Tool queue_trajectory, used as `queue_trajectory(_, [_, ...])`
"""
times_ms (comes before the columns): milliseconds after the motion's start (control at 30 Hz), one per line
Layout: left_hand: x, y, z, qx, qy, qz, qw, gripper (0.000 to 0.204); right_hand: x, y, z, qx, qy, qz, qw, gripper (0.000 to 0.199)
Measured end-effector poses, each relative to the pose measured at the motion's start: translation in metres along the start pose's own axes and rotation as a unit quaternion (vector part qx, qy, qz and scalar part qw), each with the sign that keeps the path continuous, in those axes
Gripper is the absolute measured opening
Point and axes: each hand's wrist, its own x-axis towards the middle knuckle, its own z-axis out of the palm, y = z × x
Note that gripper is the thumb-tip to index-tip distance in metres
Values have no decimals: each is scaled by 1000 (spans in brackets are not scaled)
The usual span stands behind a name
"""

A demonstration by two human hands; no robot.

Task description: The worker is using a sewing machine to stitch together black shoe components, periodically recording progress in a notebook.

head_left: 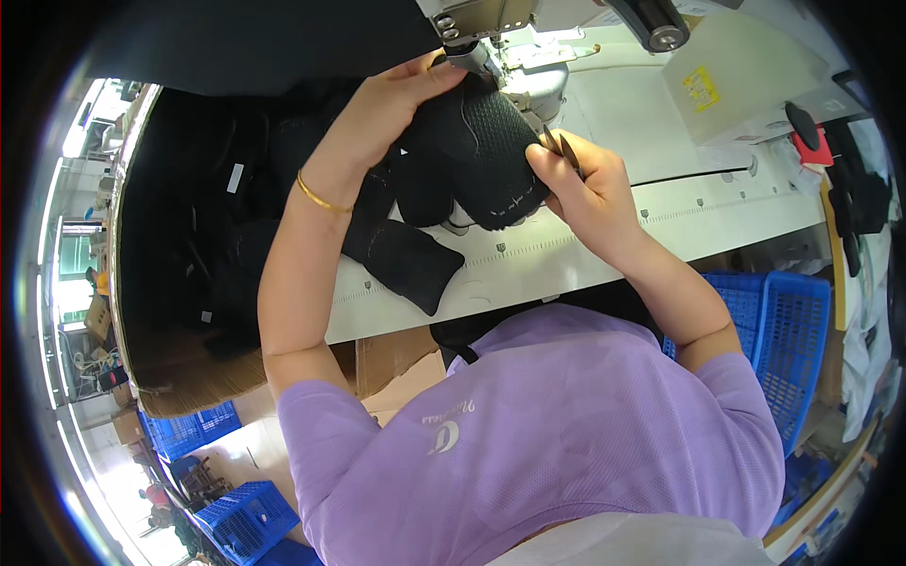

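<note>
Here, black mesh shoe upper (pixel 481 156) at the sewing machine (pixel 514 57), over the white counter (pixel 661 222).
Left hand (pixel 382 118) fingers grip its top; right hand (pixel 585 184) pinches edge and thread snips (pixel 559 143); blades may snag mesh.

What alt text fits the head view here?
Both hands hold a black mesh fabric piece at a sewing machine: the left hand presses its top, the right hand grips its edge along with small snips. A blue crate stands to the right.
</note>
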Motion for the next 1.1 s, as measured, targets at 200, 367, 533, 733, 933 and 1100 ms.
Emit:
queue_trajectory(200, [48,-35,-50,240,39,-66,968,39,8,-4,9,53,23,-4,998,30])
queue_trajectory(367, [38,3,-18,241,-81,-27,967,44,7,-3,9,38,42,13,998,30])
queue_trajectory(533, [32,12,-12,241,-111,-52,963,44,2,-7,7,-6,37,1,999,33])
queue_trajectory(733, [36,10,-16,222,-114,-50,967,45,-1,-7,6,26,18,2,1000,36])
queue_trajectory(933, [34,-3,-13,228,-61,46,971,44,-1,-3,11,67,25,19,997,34])
queue_trajectory(1100, [13,7,-10,556,8,-99,825,39,0,-3,10,25,24,-30,999,34])
